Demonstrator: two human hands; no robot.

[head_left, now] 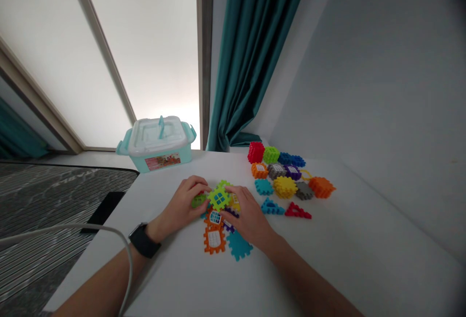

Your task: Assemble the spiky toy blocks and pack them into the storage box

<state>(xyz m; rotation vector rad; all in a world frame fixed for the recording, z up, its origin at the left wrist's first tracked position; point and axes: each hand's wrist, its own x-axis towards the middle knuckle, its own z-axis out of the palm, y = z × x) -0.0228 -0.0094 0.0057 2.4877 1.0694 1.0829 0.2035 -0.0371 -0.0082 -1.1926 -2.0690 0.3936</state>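
A white cable point(130, 263) is looping over the left forearm, and a dark watch point(144, 240) is circling that wrist. Ahead, a blue tile point(239, 245) and an orange tile point(214, 239) are lying flat on the white table point(174, 283). Just beyond, a window-patterned orange tile point(214, 217) is lying close by a purple tile point(229, 225), partly hidden by the right hand point(249, 217).

The green tile point(219, 199) is sitting between the two hands, above its neighbours. The left hand point(185, 200) is reaching its left edge, thumb and forefinger standing apart around a second green piece point(198, 200); whether they are clamping anything, one cannot tell. The right hand is meeting the other side, thumb and forefinger spread, a yellow tile point(235, 202) showing between them; its grip is likewise unclear.

To the right, a blue triangle point(272, 207) and a red triangle point(297, 211) are lying before the yellow stack point(285, 187) and the orange stack point(322, 187). Farther back, the red stack point(256, 152) is standing beside the green stack point(271, 155).

At the far left, a mint tub point(186, 156) is standing with its pale lid point(149, 135) covering it, hiding its contents; a pictured label point(162, 161) is facing the person. Behind, a teal curtain point(240, 64) is hanging.
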